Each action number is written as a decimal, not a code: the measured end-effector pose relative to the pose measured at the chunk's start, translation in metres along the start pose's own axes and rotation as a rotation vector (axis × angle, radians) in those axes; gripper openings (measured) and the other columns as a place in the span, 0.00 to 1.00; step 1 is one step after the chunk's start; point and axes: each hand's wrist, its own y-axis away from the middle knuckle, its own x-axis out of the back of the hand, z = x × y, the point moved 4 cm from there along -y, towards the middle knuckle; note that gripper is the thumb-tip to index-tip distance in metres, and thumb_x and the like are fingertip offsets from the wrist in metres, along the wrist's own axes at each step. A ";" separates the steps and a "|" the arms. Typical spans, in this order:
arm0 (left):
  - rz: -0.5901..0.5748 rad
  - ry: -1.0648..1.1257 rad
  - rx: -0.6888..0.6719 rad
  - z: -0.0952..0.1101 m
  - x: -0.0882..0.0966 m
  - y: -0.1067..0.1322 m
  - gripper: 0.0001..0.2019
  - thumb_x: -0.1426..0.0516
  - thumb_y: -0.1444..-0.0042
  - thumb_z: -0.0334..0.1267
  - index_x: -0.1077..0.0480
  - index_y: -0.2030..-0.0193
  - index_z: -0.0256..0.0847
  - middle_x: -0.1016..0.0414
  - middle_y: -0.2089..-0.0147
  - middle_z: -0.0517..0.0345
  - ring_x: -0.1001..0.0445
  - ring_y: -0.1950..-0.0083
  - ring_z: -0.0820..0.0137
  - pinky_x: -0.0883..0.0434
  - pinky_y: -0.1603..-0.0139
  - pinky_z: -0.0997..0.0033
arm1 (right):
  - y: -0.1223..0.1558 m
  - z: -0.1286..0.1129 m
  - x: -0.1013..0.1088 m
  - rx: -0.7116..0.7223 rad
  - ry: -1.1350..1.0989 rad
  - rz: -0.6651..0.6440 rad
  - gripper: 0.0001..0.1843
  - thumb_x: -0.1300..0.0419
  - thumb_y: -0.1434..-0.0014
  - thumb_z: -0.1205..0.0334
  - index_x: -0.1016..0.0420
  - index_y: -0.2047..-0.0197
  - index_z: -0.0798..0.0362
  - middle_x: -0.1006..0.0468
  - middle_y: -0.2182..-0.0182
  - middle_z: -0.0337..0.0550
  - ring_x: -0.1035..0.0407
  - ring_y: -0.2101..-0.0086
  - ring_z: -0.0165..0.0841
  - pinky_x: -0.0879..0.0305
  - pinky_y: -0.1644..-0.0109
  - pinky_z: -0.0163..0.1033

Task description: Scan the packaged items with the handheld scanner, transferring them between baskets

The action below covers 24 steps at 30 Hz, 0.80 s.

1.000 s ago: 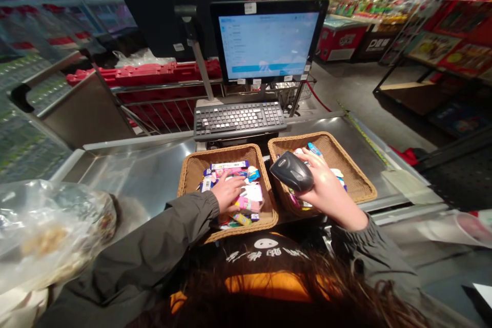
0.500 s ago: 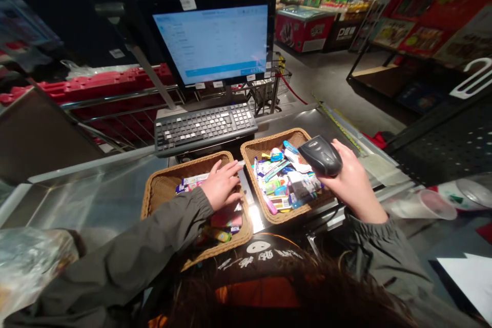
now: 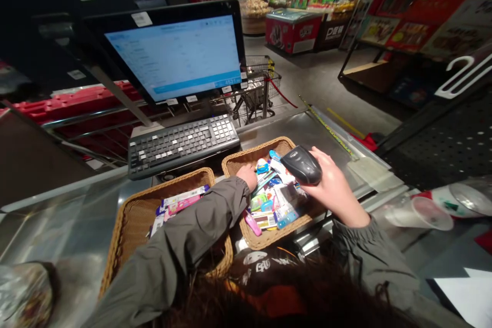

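Note:
My right hand grips a black handheld barcode scanner above the right wicker basket, which is full of small colourful packets. My left hand has crossed over into that right basket and rests among the packets at its left side; its fingers are curled down and mostly hidden, so what they hold cannot be made out. The left wicker basket holds a few flat packets and lies under my left sleeve.
A keyboard and a lit monitor stand behind the baskets on the steel counter. Plastic cups lie at the right, a filled plastic bag at the lower left. Shopping carts and shelves stand beyond.
My left hand left the left basket and reached across into the right basket. The scanner hand stayed over the right basket while my view swung to the right.

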 end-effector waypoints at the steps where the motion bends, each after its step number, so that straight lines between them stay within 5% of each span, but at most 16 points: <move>1: -0.018 0.009 0.027 0.000 -0.002 -0.003 0.18 0.47 0.40 0.37 0.26 0.47 0.31 0.28 0.42 0.37 0.33 0.40 0.52 0.34 0.40 0.55 | -0.002 0.002 -0.001 -0.005 -0.006 -0.003 0.27 0.36 0.47 0.56 0.31 0.44 0.51 0.27 0.44 0.56 0.42 0.36 0.57 0.48 0.33 0.69; 6: -0.074 0.042 0.152 0.003 -0.004 -0.013 0.21 0.49 0.39 0.38 0.29 0.43 0.28 0.31 0.40 0.34 0.33 0.40 0.52 0.34 0.41 0.56 | -0.011 0.008 -0.005 -0.017 -0.034 -0.017 0.27 0.35 0.47 0.55 0.30 0.45 0.52 0.27 0.44 0.57 0.42 0.36 0.56 0.48 0.33 0.68; 15: -0.218 0.111 0.278 -0.001 -0.001 -0.017 0.27 0.42 0.43 0.57 0.25 0.49 0.33 0.24 0.47 0.36 0.26 0.43 0.53 0.28 0.46 0.62 | -0.014 0.010 -0.008 -0.018 -0.079 0.000 0.26 0.35 0.49 0.55 0.29 0.47 0.52 0.26 0.45 0.56 0.41 0.36 0.55 0.45 0.34 0.67; 24: -0.042 0.089 0.197 0.006 0.024 0.007 0.20 0.35 0.51 0.45 0.23 0.55 0.33 0.22 0.51 0.39 0.22 0.49 0.54 0.25 0.52 0.63 | -0.009 0.011 -0.012 -0.051 -0.006 -0.058 0.26 0.35 0.48 0.53 0.29 0.47 0.53 0.27 0.44 0.59 0.43 0.35 0.58 0.49 0.34 0.71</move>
